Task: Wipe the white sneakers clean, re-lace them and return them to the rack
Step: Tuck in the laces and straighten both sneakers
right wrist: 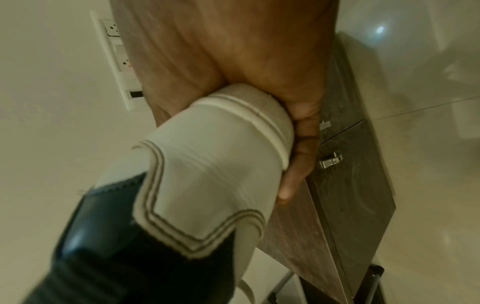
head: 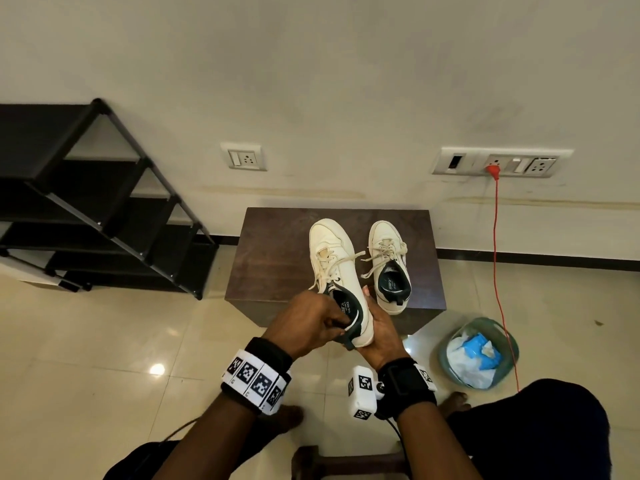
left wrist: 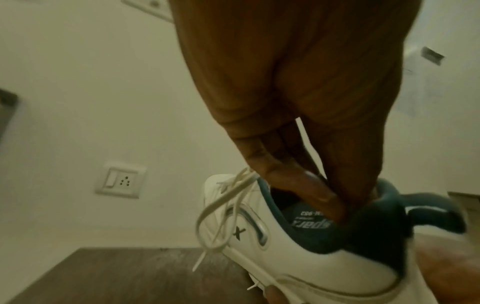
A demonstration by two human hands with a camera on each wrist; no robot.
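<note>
Left hand (head: pixel 308 323) pinching the dark heel collar of a white sneaker (head: pixel 337 271), right hand (head: pixel 379 332) cupping its heel from below — toe over the brown worktop (head: pixel 273 258), second sneaker (head: pixel 389 265) standing just beside, black shoe rack (head: pixel 104 209) at left

Support surface: low dark wood cabinet (head: pixel 277 258) against the wall, standing on glossy beige floor tiles (head: pixel 104 341). One white sneaker (head: pixel 389 268) sits flat on the cabinet top, right of centre, toe toward the wall, laces loose. Second sneaker (head: pixel 337 271): toe end over the cabinet top, heel past the front edge; cannot tell whether the toe touches the wood. On the floor: black shelf rack (head: pixel 104 209) to the left, a clear bowl (head: pixel 446 351) holding white and blue cloth just right of the cabinet.
</note>
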